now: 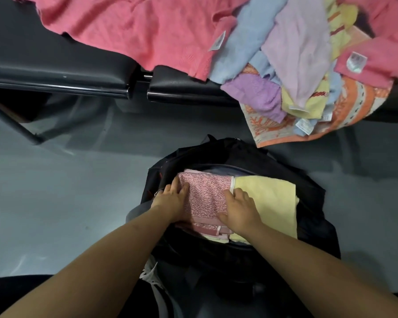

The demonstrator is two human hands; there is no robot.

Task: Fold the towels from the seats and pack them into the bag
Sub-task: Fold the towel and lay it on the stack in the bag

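Pink speckled terry towel [207, 198], folded into a rectangle, lies in the mouth of the black fabric bag [308, 187] on the grey floor [55, 191], with a folded pale yellow towel [269, 203] touching its right edge. In the head view you are at the packing step, with both hands laid on the pink towel as if to settle it into the bag. Your left hand [172, 198] rests on its left edge with fingers fairly straight, gripping nothing. Your right hand [239, 207] lies flat on its right edge where it meets the yellow towel, fingers likewise extended. Neither appears to pinch the cloth. Beyond the bag, the black padded seats [55, 60] carry a large unfolded coral-pink towel [136, 26] and, further right, a loose heap of lilac, blue, yellow and orange-patterned towels [296, 65]. Much of the job looks undone. The next move calls for lifting both hands clear, reaching to the seats and taking one towel to fold.
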